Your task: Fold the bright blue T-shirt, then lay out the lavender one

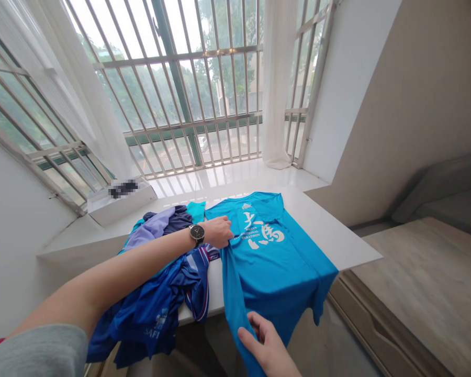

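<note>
A bright blue T-shirt (pixel 294 264) with white printing lies spread over the white ledge, its lower part hanging over the front edge. My left hand (pixel 220 232), with a black-faced watch (pixel 197 234) on the wrist, pinches the shirt's left edge beside the lettering. Lower down, my right hand (pixel 267 344) has its thumb and curled fingers at the hanging left edge of the same shirt; part of the grip is hidden. Left of the shirt, under my left forearm, lies a heap of crumpled clothes (pixel 153 293) in blue, navy and lilac, partly drooping over the edge.
The white ledge (pixel 317 209) juts out below a barred window (pixel 180 94) with white curtains (pixel 277 84). A white box (pixel 121 201) with a blurred dark item on top stands at the back left. To the right is a low wood-toned surface (pixel 427 283).
</note>
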Available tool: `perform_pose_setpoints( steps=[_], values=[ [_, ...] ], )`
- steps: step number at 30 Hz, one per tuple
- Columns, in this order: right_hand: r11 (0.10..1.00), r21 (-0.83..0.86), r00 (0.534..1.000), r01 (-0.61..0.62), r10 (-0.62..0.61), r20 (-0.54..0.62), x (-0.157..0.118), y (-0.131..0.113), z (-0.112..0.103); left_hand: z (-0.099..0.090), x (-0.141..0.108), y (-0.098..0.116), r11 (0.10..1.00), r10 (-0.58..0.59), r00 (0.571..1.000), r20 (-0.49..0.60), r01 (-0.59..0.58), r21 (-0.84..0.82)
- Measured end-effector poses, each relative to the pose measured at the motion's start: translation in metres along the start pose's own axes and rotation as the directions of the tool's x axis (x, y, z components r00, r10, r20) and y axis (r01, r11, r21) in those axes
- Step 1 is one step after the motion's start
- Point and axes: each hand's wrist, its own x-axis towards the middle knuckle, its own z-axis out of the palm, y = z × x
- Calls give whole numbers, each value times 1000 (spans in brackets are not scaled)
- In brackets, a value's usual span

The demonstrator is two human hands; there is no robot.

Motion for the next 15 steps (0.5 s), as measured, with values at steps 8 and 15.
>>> perform_pose_setpoints(
  steps=[8, 15],
  values=[
    [991, -129, 979, -26, -1, -205, -18, 69, -24, 17, 3, 4, 994, 16, 1000, -10, -17, -107],
    [955, -285, 927, -78, -36, -374, -10, 91, -23, 28, 7, -2, 995, -3, 1000, 13, 4, -95]
  ],
)
